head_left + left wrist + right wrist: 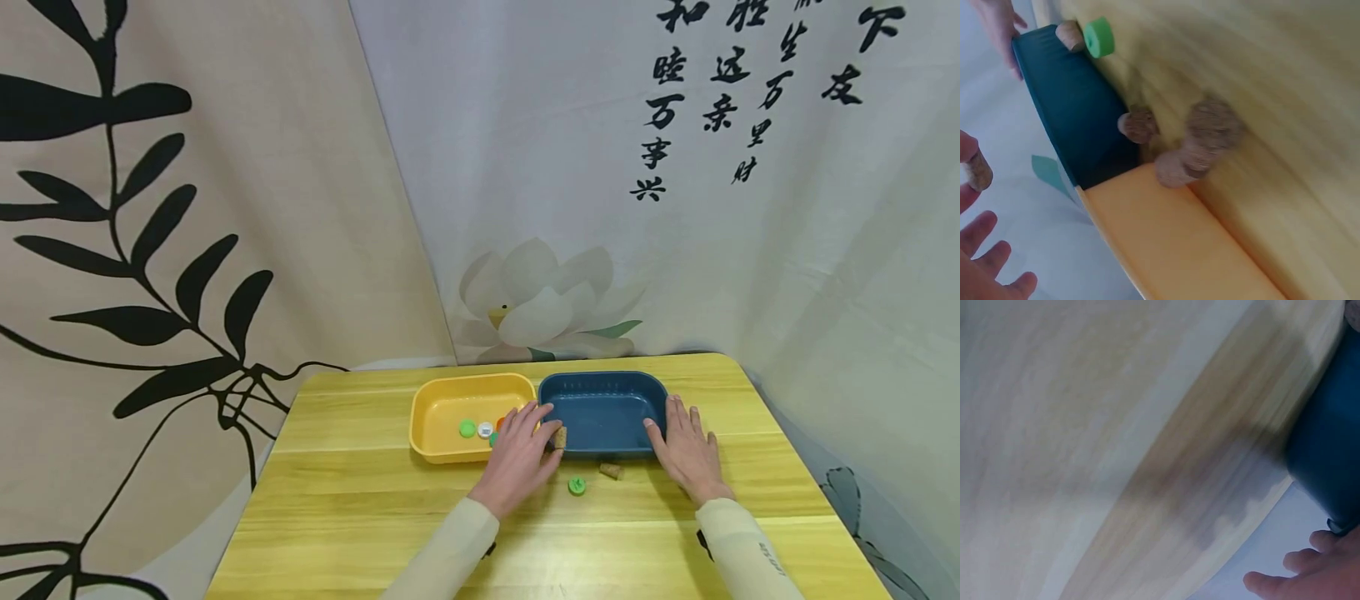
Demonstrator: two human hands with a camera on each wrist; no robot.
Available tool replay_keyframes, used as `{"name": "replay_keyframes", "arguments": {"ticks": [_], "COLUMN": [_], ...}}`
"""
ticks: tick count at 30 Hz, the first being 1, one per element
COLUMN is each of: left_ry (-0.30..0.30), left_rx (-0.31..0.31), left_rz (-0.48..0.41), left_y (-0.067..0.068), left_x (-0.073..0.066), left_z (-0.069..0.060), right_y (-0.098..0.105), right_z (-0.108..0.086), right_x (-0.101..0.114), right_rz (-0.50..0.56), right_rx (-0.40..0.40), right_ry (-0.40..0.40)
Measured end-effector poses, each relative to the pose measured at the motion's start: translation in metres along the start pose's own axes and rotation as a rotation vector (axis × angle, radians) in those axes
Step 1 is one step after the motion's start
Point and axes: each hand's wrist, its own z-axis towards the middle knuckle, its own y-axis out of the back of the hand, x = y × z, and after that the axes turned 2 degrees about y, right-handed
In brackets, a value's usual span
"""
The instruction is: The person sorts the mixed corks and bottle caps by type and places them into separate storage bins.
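My left hand (522, 458) pinches a cork (560, 437) between thumb and finger, above the near left corner of the blue tray (607, 377). In the left wrist view this cork (980, 172) stands between the fingertips. My right hand (687, 457) has its fingers fairly straight and touches the blue tray's right rim. In front of that tray lie another cork (611, 471) and a green cap (577, 486). More corks (1139, 124) lie near the trays in the left wrist view, some blurred; the left hand hides this area from the head view.
The yellow tray (442, 387) stands against the blue one on its left. It holds a green cap (467, 428), a white cap (485, 430) and other caps partly behind the left hand. Beneath is a wooden table (337, 500); printed cloth (525, 167) hangs behind it.
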Motion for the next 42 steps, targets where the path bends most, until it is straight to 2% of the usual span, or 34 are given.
{"name": "replay_keyframes", "arguments": {"ticks": [5,13,20,26,30,33,42], "left_ry": [0.052,0.202,0.339,0.384,0.413,0.413,0.315], "left_rx": [0.035,0.113,0.202,0.282,0.321,0.302,0.165], "left_rz": [0.007,0.012,0.018,0.078,0.076,0.03,-0.056], "left_y": [-0.009,-0.023,-0.038,-0.049,-0.053,-0.052,-0.041], "left_x": [-0.007,-0.014,-0.014,-0.012,-0.01,-0.008,-0.006], "left_z": [0.022,0.045,0.048,0.045,0.041,0.037,0.02], "right_y": [-0.001,-0.001,-0.002,-0.002,-0.001,0.0,0.0], "right_z": [0.0,0.001,0.001,0.002,0.002,0.001,0.0], "right_x": [-0.001,-0.001,-0.002,-0.001,0.0,0.001,0.001], "right_rz": [0.001,0.004,-0.001,-0.002,0.0,0.003,0.013], "right_rx": [-0.005,-0.014,-0.015,-0.013,-0.013,-0.011,-0.017], "right_ry": [-0.003,-0.002,-0.004,-0.01,-0.008,-0.005,0.0]}}
